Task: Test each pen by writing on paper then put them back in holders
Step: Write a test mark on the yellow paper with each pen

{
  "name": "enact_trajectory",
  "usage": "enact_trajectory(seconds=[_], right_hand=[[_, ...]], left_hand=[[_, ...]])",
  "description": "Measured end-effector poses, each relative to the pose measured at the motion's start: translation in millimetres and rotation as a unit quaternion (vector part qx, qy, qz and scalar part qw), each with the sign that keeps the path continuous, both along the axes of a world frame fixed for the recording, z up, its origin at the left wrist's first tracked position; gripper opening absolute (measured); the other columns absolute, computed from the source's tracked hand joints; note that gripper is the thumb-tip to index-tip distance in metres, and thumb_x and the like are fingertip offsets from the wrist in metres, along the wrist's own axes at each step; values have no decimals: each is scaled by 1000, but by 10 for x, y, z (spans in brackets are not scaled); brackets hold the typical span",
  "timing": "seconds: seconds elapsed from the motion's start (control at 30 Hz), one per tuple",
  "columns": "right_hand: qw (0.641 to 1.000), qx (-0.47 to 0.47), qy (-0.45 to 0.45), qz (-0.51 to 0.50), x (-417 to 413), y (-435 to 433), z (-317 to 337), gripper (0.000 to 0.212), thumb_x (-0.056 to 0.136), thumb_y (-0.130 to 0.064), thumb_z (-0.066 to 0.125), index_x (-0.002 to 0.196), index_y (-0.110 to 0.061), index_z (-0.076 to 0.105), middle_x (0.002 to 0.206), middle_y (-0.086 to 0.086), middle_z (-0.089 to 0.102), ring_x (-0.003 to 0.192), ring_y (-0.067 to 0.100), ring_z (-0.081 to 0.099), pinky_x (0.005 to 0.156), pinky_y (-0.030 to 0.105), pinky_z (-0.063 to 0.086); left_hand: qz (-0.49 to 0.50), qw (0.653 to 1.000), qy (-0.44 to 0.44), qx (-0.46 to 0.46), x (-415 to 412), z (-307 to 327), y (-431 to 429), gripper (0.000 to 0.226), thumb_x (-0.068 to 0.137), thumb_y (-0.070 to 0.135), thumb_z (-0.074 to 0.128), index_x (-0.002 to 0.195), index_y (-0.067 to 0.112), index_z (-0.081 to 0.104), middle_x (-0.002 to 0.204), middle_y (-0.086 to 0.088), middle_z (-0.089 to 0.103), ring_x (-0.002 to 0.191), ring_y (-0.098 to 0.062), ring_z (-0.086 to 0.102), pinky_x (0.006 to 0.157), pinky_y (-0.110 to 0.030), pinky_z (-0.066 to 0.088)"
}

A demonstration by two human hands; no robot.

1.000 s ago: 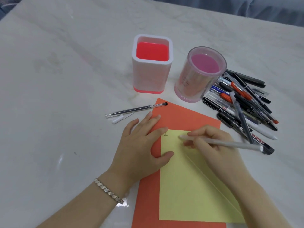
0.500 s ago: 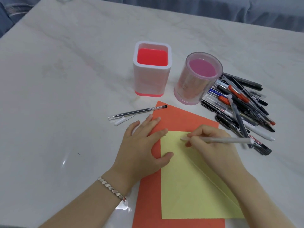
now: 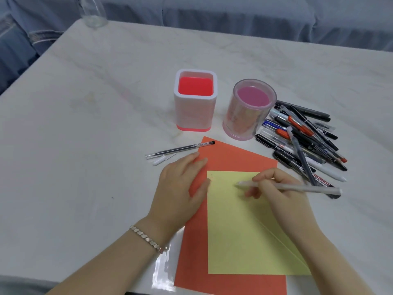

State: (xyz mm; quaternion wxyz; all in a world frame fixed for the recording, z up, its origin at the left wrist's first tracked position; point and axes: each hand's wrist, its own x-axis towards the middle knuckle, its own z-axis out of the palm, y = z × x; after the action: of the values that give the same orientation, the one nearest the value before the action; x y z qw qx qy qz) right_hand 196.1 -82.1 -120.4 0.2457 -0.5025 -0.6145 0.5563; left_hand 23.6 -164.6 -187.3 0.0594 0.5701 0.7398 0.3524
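Yellow paper (image 3: 240, 231), orange sheet (image 3: 234, 158) — table (image 3: 85, 145) (marbled)

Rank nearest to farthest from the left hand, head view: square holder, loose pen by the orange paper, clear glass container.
1. Loose pen, beside the left hand, past its fingers.
2. Square holder, farther back.
3. Clear glass container, far left corner.

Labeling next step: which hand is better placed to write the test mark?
Right. The right hand grips the white pen, tip over the yellow sheet; left hand lies flat on the orange sheet.
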Motion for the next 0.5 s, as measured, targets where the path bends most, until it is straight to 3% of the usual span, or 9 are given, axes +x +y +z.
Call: enact_trajectory(seconds=[0.1,0.2,0.4,0.5], right_hand=[[999,-36,11,1,-12,-96,19,11,80,-4,55,71,-10,55,58,3,69,59,7,60,59,14,46],[998,-58,21,7,-12,-145,43,12,84,-1,54,76,-8,58,62,5,70,66,14,63,72,28,51],[998,-29,38,31,19,-200,142,9,82,-4,62,83,-11,68,66,2,71,66,9,63,70,20,51],[995,-47,91,-9,47,-202,176,18,89,-12,54,81,-10,69,70,7,73,70,16,66,71,23,56]], left_hand=[[117,993,-5,10,-68,79,-28,40,80,23,44,114,11,60,115,-9,58,106,-21,46,91,-32,35],[202,979,4,-19,-220,163,-51,28,80,9,52,107,7,61,106,-13,58,96,-32,52,84,-42,41],[156,979,19,-131,-439,259,-115,12,87,9,56,96,8,64,93,-7,60,92,-28,51,78,-34,40],[108,986,-42,-122,-287,454,-96,19,88,18,53,70,17,59,73,-1,56,75,-24,50,65,-27,41]])
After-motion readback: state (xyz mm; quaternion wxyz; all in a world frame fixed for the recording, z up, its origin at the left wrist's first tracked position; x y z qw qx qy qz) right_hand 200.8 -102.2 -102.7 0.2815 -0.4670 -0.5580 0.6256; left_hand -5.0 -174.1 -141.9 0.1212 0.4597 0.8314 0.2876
